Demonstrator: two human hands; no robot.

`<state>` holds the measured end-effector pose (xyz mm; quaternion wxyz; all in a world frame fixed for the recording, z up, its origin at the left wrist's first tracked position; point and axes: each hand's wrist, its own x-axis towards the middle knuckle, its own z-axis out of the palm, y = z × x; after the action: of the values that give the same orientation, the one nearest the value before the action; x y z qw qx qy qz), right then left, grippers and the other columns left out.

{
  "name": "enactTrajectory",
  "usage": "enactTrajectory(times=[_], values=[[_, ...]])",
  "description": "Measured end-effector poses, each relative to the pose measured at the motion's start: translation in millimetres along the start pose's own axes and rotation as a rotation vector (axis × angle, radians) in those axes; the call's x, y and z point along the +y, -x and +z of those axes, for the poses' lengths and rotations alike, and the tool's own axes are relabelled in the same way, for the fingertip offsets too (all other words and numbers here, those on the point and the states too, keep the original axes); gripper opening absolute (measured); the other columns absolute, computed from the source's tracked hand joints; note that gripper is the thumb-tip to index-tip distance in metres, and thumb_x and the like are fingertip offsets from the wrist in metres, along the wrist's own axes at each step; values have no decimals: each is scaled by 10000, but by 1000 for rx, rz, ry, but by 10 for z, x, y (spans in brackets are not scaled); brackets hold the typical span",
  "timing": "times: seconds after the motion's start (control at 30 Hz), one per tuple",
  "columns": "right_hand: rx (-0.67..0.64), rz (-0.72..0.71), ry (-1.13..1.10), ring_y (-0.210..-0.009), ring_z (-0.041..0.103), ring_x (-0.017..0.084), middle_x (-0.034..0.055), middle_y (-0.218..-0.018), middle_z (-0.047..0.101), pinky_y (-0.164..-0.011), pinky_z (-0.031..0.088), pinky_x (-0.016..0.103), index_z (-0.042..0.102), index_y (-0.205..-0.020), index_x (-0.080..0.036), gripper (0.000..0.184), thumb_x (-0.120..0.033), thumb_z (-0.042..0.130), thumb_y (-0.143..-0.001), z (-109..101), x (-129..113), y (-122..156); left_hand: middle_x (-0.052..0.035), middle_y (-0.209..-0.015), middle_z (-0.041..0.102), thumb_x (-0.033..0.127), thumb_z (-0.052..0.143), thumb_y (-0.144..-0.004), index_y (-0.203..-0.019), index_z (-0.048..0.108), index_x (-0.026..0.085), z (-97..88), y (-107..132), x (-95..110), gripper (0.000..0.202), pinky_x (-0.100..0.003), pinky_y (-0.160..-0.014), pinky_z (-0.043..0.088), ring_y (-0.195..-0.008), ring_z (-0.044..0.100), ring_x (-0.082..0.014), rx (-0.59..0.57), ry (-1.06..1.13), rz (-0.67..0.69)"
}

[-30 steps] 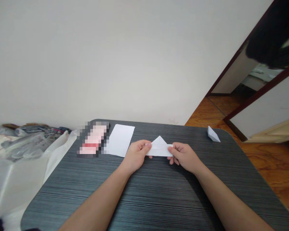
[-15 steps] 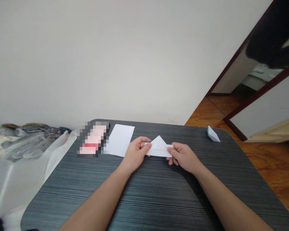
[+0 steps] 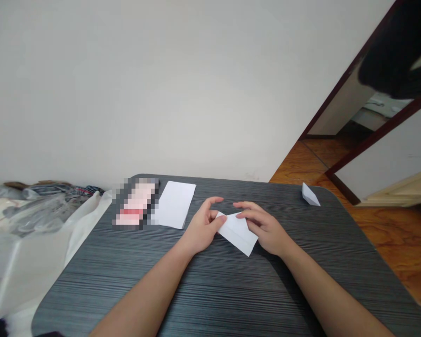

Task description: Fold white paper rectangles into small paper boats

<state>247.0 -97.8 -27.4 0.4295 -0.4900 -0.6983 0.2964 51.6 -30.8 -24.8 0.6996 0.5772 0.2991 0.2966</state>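
Crumpled clear plastic bags (image 3: 38,210) pile up past the left edge of the dark striped surface (image 3: 210,290). On it, near the far edge, lies a pixelated pink patch (image 3: 136,206), and just beside that a flat white sheet (image 3: 175,204). Next comes the left hand (image 3: 201,227), its grip pinched on the left corner of the folded paper (image 3: 237,231) with the thumb on top and the forefinger lifted clear. The paper is a white, creased, slanted band whose lower corner points toward the person, mid-surface between both hands. The right hand (image 3: 266,227) lays its fingers along the upper edge, covering it; the thumb is hidden, so I cannot tell whether that grip is clenched. Well apart at the far right corner sits a small paper shape (image 3: 310,195).
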Motion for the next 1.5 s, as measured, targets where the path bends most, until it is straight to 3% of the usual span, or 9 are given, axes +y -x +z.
enactTrajectory(times=[0.13,0.2,0.3,0.4,0.57,0.73,0.87,1.07,1.5], values=[[14,5,-12,-1130,501,222,71,-1221,545,-909,421,388,637,-932,-245,165,-186,496,-871,18,-22,-7,48,-636,518,258,539,-816,-1226,398,194,6,7,-24,438,-192,-522,347,-549,475,-82,2,-97,27],[33,10,-21,-1081,535,215,70,-1164,583,-918,414,379,634,-894,-234,135,-197,508,-867,30,-36,-8,-13,-820,605,248,555,-805,-1187,444,194,14,3,-50,401,-208,-575,385,-630,527,-94,16,-159,60],[43,76,-10,-924,595,197,61,-985,648,-846,447,344,628,-894,-219,128,-224,502,-875,41,-45,4,-76,-1079,600,246,557,-802,-1125,509,186,23,-6,-57,332,-235,-662,421,-760,570,-123,28,-219,88],[18,130,21,-808,601,178,54,-894,655,-750,465,306,630,-958,-204,160,-229,492,-880,40,-35,19,-63,-954,635,295,476,-857,-1003,592,155,9,-4,-14,232,-241,-683,420,-792,567,-146,-12,-270,88],[-26,82,75,-822,591,173,65,-978,653,-714,454,285,624,-1079,-201,250,-202,471,-881,26,-22,7,-43,-736,609,403,274,-928,-785,632,113,-52,23,42,483,-238,-628,384,-674,518,-130,-34,-303,84],[-50,113,102,-692,564,147,43,-848,636,-625,436,265,599,-1136,-208,289,-216,485,-871,60,15,13,6,-647,544,383,520,-829,-800,615,126,-48,32,18,276,-205,-541,340,-597,460,-102,-87,-343,31],[8,238,-33,-606,543,132,15,-758,603,-532,412,237,485,-1232,-203,357,-278,479,-883,97,86,48,12,-616,555,349,517,-831,-790,576,142,-21,8,-12,219,-194,-512,345,-559,478,-94,-29,-304,13],[29,315,-34,-595,560,145,23,-729,645,-525,421,243,587,-1084,-186,276,-321,519,-853,92,136,51,-21,-622,635,362,501,-838,-860,536,150,-28,-18,-44,216,-202,-498,397,-531,538,-112,24,-184,-22],[35,361,0,-571,556,139,17,-701,631,-512,421,239,640,-926,-184,209,-341,537,-835,52,168,40,-13,-608,642,365,509,-823,-844,579,160,-30,1,-35,218,-198,-491,374,-525,538,-115,30,-331,-61]])
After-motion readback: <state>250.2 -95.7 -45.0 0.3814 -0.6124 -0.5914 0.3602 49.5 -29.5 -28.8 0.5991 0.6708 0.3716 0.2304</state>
